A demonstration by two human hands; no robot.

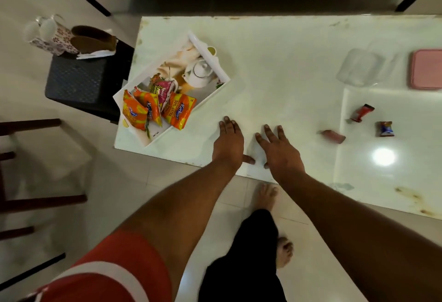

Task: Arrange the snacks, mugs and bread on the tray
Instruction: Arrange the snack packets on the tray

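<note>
Your white tray sits at about ten o'clock on the white table, turned so its long axis runs from seven o'clock toward one o'clock. In its near end lie three orange snack packets, overlapping one another, with a pink packet tucked just behind them. (The teapot and cup that seem to sit in the far half look like a picture printed on the tray floor, though you cannot be sure from here.)

Three small wrapped snacks remain outside the tray at about three o'clock: a red bar, a blue-and-red sweet and a pinkish bar, blurred. Farther right are a clear plastic container and a pink lid.

Off the table at ten o'clock, two mugs and dark bread rest on a black stool.

Your left hand and right hand are both flat, fingers spread, palms down near the table's near edge, holding nothing.
</note>
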